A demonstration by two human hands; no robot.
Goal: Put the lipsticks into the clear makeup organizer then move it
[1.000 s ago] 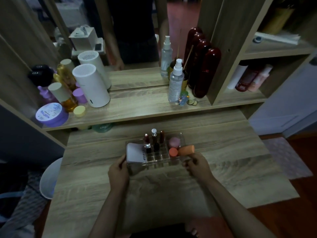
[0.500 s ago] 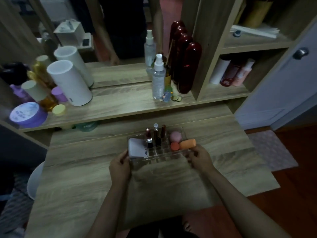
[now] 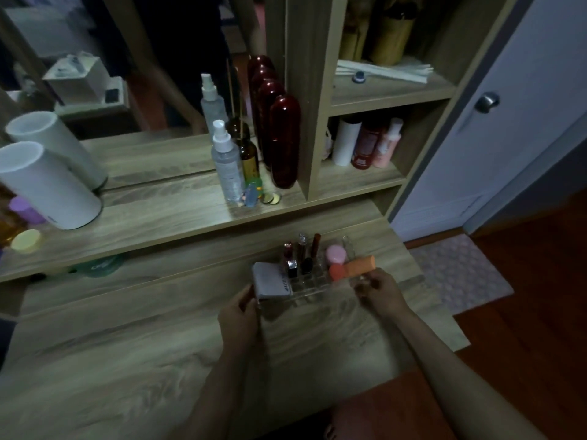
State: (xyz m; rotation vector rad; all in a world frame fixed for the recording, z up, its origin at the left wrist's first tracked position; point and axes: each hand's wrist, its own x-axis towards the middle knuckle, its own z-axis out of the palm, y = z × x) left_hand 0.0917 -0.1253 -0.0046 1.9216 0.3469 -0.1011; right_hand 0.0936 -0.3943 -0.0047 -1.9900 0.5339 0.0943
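A clear makeup organizer (image 3: 309, 289) sits over the wooden desk (image 3: 127, 350), held at both ends. My left hand (image 3: 239, 315) grips its left end and my right hand (image 3: 379, 292) grips its right end. Several lipsticks (image 3: 300, 255) stand upright in its back slots. A white compact (image 3: 270, 281) lies in its left part. A pink sponge (image 3: 335, 254) and orange sponges (image 3: 351, 269) fill its right part. Whether the organizer touches the desk I cannot tell.
A raised shelf (image 3: 158, 220) behind holds white cylinders (image 3: 47, 185), a spray bottle (image 3: 227, 166), a dark red bottle (image 3: 284, 141) and small jars. Side cubbies (image 3: 365, 182) hold bottles. A white door (image 3: 508, 115) and a rug (image 3: 457, 271) lie to the right.
Both hands have carried the organizer toward the desk's right side, and the view has swung right, bringing the door into view.
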